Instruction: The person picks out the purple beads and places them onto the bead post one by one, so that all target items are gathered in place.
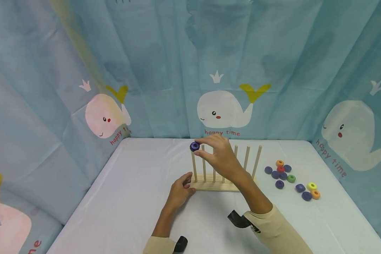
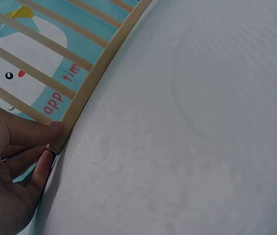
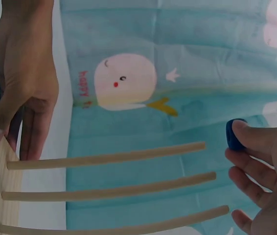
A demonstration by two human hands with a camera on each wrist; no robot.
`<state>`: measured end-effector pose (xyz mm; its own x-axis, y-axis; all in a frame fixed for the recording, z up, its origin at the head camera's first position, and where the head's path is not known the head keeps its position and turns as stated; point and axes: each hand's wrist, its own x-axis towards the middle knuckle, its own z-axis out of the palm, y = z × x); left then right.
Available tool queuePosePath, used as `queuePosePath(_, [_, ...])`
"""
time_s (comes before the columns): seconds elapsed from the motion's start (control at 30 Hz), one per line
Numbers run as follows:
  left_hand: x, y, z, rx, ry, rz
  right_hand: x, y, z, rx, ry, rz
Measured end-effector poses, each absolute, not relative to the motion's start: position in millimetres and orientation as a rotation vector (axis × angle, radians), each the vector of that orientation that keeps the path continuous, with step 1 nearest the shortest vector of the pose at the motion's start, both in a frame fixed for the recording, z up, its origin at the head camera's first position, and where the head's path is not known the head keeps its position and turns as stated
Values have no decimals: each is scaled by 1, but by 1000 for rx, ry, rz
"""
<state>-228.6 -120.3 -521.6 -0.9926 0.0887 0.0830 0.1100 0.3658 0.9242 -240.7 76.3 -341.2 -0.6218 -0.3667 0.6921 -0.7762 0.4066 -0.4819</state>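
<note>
Purple bead [image 1: 193,148] in pinch of my right hand [image 1: 221,157], mid-frame, rack [image 1: 214,187] in grip of left hand [image 1: 179,192], lower centre.

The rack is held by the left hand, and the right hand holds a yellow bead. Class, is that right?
Not quite: the bead in the right hand is dark purple, not yellow, as the head view shows. The left hand does hold the rack.

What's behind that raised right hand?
In the head view, pale wooden upright pegs and the white table show behind the right hand; the peg sections it covers cannot be seen.
</note>
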Motion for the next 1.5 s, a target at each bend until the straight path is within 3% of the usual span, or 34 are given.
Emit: queuePosePath(1.5, [-227,-120,-519,-217,-2580,-1722,-254,63,-347,879,-2270,1079])
